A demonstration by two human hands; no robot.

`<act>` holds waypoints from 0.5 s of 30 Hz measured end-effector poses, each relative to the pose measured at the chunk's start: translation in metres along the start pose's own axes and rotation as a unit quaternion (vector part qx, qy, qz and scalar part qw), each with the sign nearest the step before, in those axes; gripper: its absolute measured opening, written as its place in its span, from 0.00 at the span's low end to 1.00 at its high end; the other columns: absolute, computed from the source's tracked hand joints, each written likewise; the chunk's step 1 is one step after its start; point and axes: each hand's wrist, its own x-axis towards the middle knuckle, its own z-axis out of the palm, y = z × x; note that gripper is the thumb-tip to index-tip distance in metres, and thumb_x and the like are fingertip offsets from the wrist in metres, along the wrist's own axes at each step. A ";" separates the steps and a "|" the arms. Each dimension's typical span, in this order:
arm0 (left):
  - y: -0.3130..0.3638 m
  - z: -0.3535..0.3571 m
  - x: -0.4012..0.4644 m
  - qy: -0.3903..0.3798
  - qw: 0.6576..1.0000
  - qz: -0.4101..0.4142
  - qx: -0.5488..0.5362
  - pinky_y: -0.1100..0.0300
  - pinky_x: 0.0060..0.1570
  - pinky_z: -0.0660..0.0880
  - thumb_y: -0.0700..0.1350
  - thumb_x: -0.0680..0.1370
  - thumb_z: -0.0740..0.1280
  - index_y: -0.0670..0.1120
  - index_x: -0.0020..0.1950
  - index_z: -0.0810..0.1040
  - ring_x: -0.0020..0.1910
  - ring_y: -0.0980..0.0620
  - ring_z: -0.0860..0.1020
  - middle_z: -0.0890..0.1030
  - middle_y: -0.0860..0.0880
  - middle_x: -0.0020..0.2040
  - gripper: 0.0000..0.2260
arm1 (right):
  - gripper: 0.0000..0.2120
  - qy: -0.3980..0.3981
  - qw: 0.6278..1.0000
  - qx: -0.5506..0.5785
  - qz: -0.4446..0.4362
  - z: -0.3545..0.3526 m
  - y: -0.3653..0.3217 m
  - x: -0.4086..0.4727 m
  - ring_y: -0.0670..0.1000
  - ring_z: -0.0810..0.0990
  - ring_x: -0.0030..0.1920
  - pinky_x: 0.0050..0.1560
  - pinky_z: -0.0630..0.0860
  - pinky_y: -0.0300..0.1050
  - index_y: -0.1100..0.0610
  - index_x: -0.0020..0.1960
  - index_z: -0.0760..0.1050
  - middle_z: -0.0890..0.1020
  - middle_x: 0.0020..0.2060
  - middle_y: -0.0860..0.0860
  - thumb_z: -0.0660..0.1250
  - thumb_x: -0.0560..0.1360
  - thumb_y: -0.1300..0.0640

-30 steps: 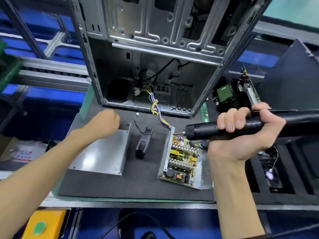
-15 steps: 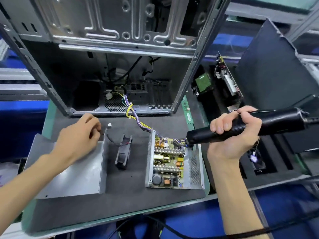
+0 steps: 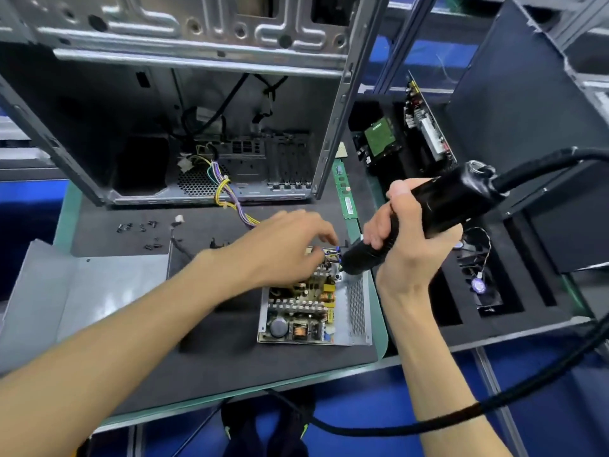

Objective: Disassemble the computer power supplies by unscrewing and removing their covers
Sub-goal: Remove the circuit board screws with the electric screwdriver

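The opened power supply lies on the black mat, its circuit board bare in a silver tray. Its removed grey metal cover rests on the mat at the left. My right hand grips a black electric screwdriver, tilted down with its tip at the supply's far right corner. My left hand reaches over the board's far edge, fingers spread beside the screwdriver tip; whether it pinches anything is hidden. Several loose screws lie on the mat at the left. The black fan is hidden behind my left arm.
An empty computer case stands open behind the mat, with a coloured wire bundle running to the supply. A black foam tray on the right holds a hard drive and a circuit card. The screwdriver's thick cable loops below the table edge.
My left hand has left the cover and screws and crossed right to the supply's far edge. The screwdriver has tilted down onto the supply's far right corner. The camera has moved closer.
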 end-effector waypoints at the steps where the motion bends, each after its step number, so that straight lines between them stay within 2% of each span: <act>1: -0.004 0.006 0.006 -0.032 0.999 -0.010 0.025 0.51 0.65 0.68 0.45 0.79 0.62 0.53 0.65 0.78 0.63 0.51 0.74 0.79 0.53 0.63 0.15 | 0.13 0.004 1.000 0.008 -0.001 0.001 0.002 -0.002 0.49 0.68 0.20 0.29 0.67 0.43 0.48 0.33 0.77 0.70 0.21 0.46 0.67 0.75 0.58; 5: -0.011 0.019 0.014 -0.044 0.992 -0.027 0.112 0.54 0.49 0.68 0.48 0.78 0.60 0.56 0.64 0.78 0.60 0.45 0.78 0.82 0.52 0.60 0.16 | 0.11 0.036 0.999 -0.004 0.005 0.005 0.014 -0.009 0.51 0.67 0.20 0.28 0.66 0.42 0.49 0.33 0.75 0.70 0.22 0.47 0.67 0.73 0.58; 7: -0.012 0.019 0.012 -0.047 0.990 -0.030 0.133 0.54 0.49 0.71 0.47 0.77 0.60 0.57 0.65 0.78 0.59 0.43 0.79 0.83 0.50 0.60 0.18 | 0.08 0.057 0.998 -0.036 0.009 0.005 0.025 -0.012 0.52 0.68 0.22 0.28 0.67 0.46 0.54 0.34 0.75 0.71 0.23 0.51 0.68 0.72 0.57; 9: -0.012 0.019 0.011 -0.052 0.987 -0.029 0.150 0.52 0.53 0.74 0.46 0.77 0.59 0.58 0.66 0.78 0.59 0.41 0.79 0.83 0.49 0.60 0.19 | 0.09 0.069 0.995 -0.077 0.007 0.005 0.038 -0.016 0.54 0.72 0.28 0.31 0.70 0.54 0.61 0.37 0.74 0.74 0.27 0.54 0.69 0.71 0.56; 11: -0.012 0.018 0.011 -0.049 0.984 -0.024 0.168 0.52 0.51 0.75 0.45 0.77 0.60 0.57 0.66 0.78 0.57 0.39 0.80 0.83 0.47 0.58 0.20 | 0.10 0.074 0.992 -0.105 0.007 0.005 0.048 -0.019 0.56 0.73 0.32 0.33 0.71 0.59 0.62 0.38 0.74 0.76 0.31 0.55 0.70 0.71 0.56; 15: -0.015 0.019 0.012 -0.040 0.979 -0.014 0.200 0.51 0.49 0.77 0.45 0.76 0.60 0.53 0.62 0.81 0.53 0.38 0.81 0.84 0.45 0.54 0.17 | 0.10 0.080 0.989 -0.123 0.001 0.005 0.056 -0.014 0.58 0.73 0.31 0.33 0.71 0.58 0.65 0.38 0.74 0.76 0.31 0.56 0.69 0.70 0.58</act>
